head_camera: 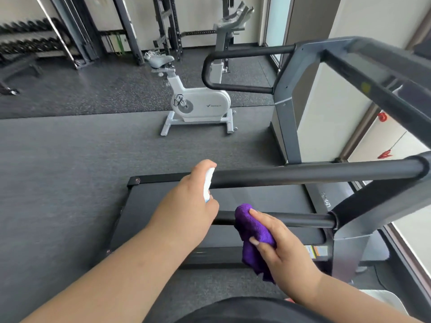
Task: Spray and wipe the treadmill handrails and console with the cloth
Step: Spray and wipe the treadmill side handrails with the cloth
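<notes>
My left hand [193,197] grips a small white spray bottle [208,184], its top held up against the upper black handrail [314,173] of the treadmill. My right hand [282,248] holds a purple cloth [253,234] bunched against the lower handrail [291,219], fingers curled over it. The cloth's loose end hangs below the bar. The treadmill belt [256,197] lies beneath both rails. The console frame [349,66] rises at the upper right, blurred.
A white exercise bike [198,103] stands on the dark rubber floor beyond the treadmill. Black racks [130,26] and dumbbells [28,38] line the far wall. Another curved black handrail [233,66] juts left from the treadmill upright. Windows run along the right side.
</notes>
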Demonstrator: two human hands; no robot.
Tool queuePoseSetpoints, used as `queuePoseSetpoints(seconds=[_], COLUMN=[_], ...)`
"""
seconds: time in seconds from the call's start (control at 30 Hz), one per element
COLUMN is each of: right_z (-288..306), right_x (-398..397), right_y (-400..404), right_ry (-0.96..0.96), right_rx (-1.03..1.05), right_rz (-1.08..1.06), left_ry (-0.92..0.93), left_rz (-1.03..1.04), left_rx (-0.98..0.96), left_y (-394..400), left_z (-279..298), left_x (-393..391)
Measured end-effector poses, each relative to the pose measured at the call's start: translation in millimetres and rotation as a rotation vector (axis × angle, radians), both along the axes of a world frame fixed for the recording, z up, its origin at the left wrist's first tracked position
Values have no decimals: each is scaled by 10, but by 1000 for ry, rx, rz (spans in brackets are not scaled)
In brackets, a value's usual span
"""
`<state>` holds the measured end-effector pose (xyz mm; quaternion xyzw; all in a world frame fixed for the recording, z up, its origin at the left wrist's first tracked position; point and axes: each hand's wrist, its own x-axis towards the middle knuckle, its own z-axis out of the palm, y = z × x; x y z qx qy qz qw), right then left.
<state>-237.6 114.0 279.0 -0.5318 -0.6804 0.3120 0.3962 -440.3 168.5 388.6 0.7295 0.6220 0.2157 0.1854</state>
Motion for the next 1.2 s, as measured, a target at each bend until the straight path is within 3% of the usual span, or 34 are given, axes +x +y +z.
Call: queuePoseSetpoints(seconds=[0.5,0.77,1.2], right_z=[191,69,12], right_x=[496,1115,1719], right_y=[-359,-541,-631], right_ry=[154,89,86], right_rx=[95,134,138], right_rz=[-200,-169,-174], left_ry=[106,218,212], left_rz=[-155,-215,-393], left_rx=[43,75,107], left_y=[-40,111,183], left_z=[80,89,126], left_x=[746,1631,2702])
